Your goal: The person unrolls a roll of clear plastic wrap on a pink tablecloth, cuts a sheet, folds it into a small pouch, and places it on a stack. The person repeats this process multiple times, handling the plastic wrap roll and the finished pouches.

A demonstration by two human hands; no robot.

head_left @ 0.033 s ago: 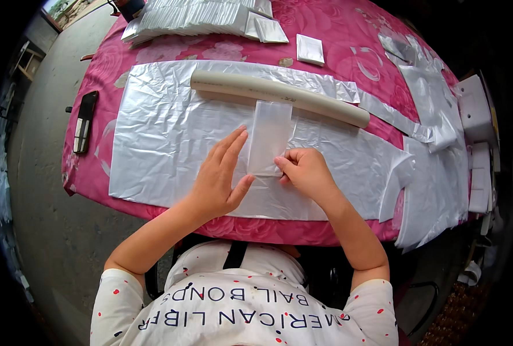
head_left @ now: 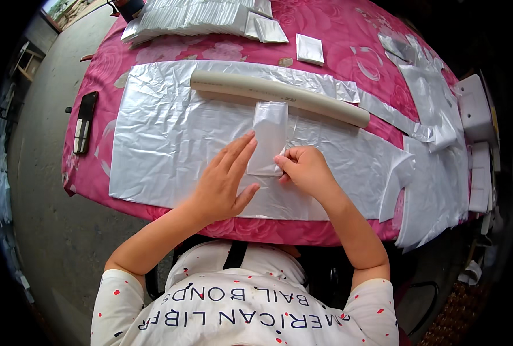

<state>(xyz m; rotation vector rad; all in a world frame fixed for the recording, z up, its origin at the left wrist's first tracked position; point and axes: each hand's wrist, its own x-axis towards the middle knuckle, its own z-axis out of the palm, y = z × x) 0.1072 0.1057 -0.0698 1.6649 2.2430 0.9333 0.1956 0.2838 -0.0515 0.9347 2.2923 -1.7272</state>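
In front of me a folded strip of translucent plastic film point(head_left: 269, 135) lies upright on a larger silvery plastic sheet point(head_left: 158, 155). My right hand point(head_left: 303, 167) pinches the strip's lower right corner between thumb and fingers. The film bunches a little at that corner. My left hand point(head_left: 226, 176) is open, fingers stretched out and thumb apart, with its fingertips at the strip's left edge. Just beyond the strip's far end, a long beige tube point(head_left: 279, 98) rests slantwise across the sheet.
A pink floral cloth point(head_left: 343, 34) covers the table. Stacked folded plastic packets point(head_left: 193, 20) stand at the back left, with a single packet point(head_left: 309, 49) apart from them. A black phone point(head_left: 85, 122) lies at the left edge. More loose film point(head_left: 432, 190) hangs over the right side.
My left hand has shifted slightly to the right, closer to the strip. The strip looks narrower along its right edge near the top. My right hand keeps its pinch at the corner.
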